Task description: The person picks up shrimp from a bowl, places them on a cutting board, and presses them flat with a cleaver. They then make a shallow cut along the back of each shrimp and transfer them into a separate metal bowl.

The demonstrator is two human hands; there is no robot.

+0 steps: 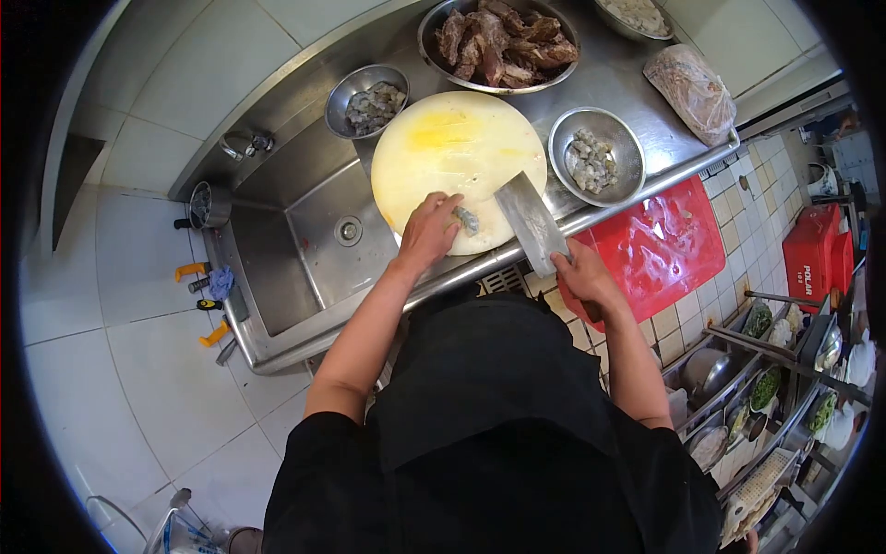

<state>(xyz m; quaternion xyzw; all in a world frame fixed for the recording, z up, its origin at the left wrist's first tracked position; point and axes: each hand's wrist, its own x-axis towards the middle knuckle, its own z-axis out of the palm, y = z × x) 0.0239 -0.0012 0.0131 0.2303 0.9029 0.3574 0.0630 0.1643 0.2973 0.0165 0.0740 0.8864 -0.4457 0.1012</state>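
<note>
My left hand (pixel 431 228) rests on the front of the round cutting board (pixel 406 152), its bent fingers against a grey raw shrimp (pixel 467 220). In my right hand (pixel 585 277) is the handle of a cleaver (pixel 528 214), its broad blade lying over the board's right front edge, a little apart from the shrimp. Behind the board to the left, a metal bowl (pixel 338 109) contains grey raw shrimp (pixel 373 105). A perforated bowl (pixel 631 148) at the right contains more shrimp pieces (pixel 591 161). Yellow stains mark the board.
A steel sink (pixel 305 217) with a tap (pixel 245 145) lies left of the board. Behind it stands a large bowl of dark meat (pixel 503 42). A bagged lump (pixel 690 92) sits at the counter's right end. Below are a red sheet (pixel 664 245) and shelves of containers (pixel 761 388).
</note>
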